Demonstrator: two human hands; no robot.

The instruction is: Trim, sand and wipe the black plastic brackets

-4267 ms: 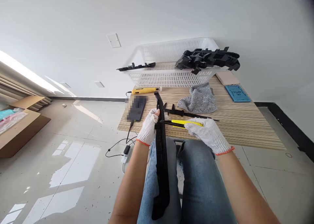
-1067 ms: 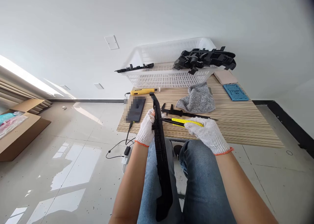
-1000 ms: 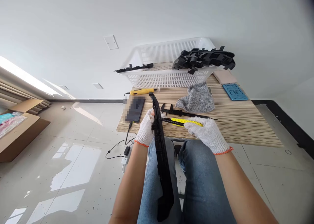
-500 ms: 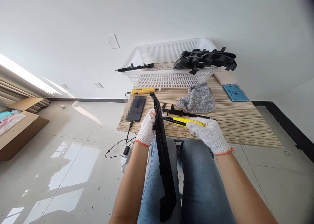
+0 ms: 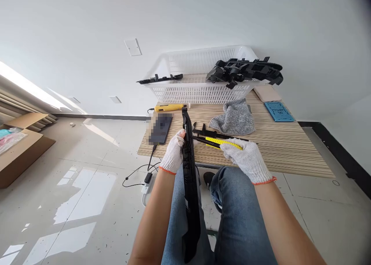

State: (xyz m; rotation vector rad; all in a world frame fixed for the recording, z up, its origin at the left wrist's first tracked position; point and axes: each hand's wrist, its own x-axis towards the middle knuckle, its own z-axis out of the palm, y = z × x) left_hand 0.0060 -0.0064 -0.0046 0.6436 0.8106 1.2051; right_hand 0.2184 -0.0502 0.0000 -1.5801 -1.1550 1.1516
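1. Both hands are gloved and closed on something in the head view: the left hand (image 5: pixel 174 153) pinches a long black strip (image 5: pixel 189 172), and the right hand (image 5: pixel 246 158) grips a yellow knife (image 5: pixel 217 141).

2. Compared with half a second ago, the strip stands straighter: its upper end has swung right and its lower end left. A shoe (image 5: pixel 208 178) now shows between the parted knees.

3. That shift seems to offer the strip's right edge to the blade (image 5: pixel 199 139) at a slightly different angle. The blade tip is at that edge; I cannot tell whether it is biting in or merely resting there. The work looks to be in progress, judging by both grips.

4. The strip crosses the near edge of the table (image 5: pixel 278 145), towards its left corner, with its upper end above the tabletop and its lower end over the lap.

5. As for pose, the left forearm rises from the bottom edge of the view, thumb on the strip's left side, with some fingers apparently wrapped behind it. The right forearm slants in from the lower right, palm mostly down, the knife pointing left across the table's near side.

6. Just beyond the knife lies a caliper (image 5: pixel 210 133); a grey cloth (image 5: pixel 232 118) sits further back, and a white basket (image 5: pixel 203 89) stands along the table's far edge.
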